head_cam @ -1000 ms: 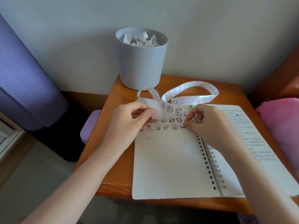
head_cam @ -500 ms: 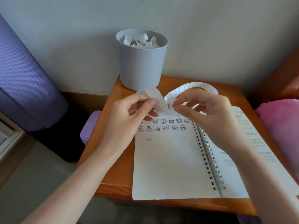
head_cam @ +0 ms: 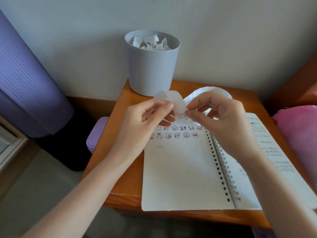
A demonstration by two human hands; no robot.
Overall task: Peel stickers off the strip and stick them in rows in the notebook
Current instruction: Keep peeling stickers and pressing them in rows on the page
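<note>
Left grip pinching strip, right grip now lifted off notebook, pinching strip beside it

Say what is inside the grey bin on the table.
The grey bin holds white paper scraps, piled almost to the rim. Whatever lies beneath that top layer is hidden by the scraps and the bin's wall.

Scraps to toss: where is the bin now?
Head view: the grey bin stands at the far left corner of the table, by the wall, beyond the left hand.
</note>
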